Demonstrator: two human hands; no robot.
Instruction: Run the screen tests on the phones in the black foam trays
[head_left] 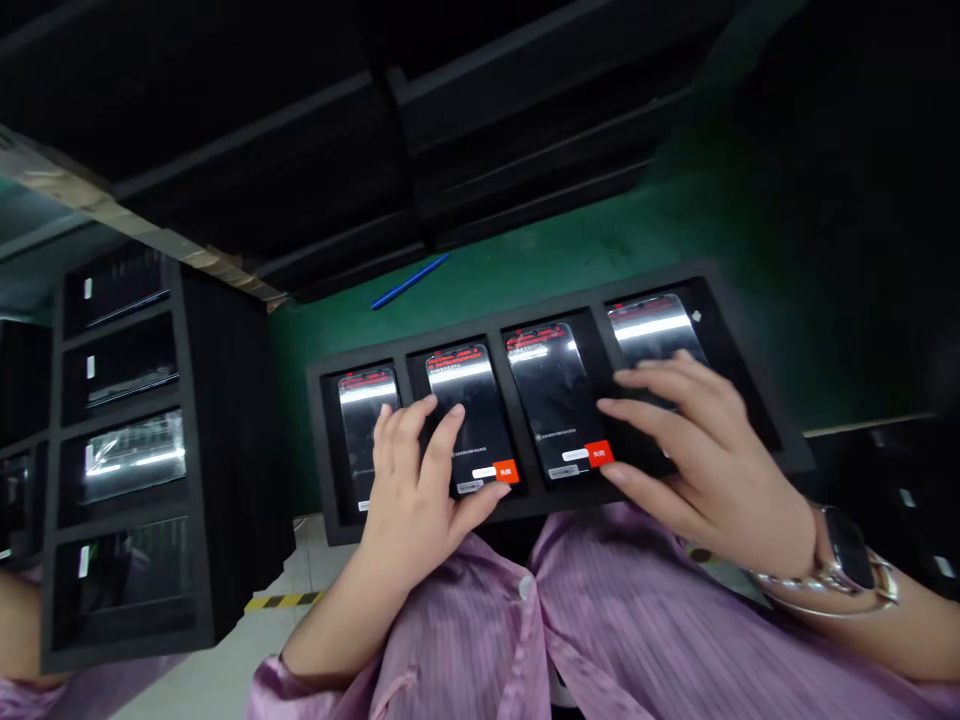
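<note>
A black foam tray (420, 345) lies across the green bench edge with several phones in its slots, screens lit. My left hand (416, 485) rests open over the two leftmost phones (472, 400), fingers spread on their screens. My right hand (697, 450) lies open across the rightmost phone (652, 325), thumb near the red button on the third phone (551, 385). A watch (847, 550) sits on my right wrist.
A stack of black foam trays (127, 450) holding more phones stands at the left. A blue pen (409, 281) lies on the green mat (600, 240) behind the tray. Dark shelving fills the back. Pink striped clothing is below.
</note>
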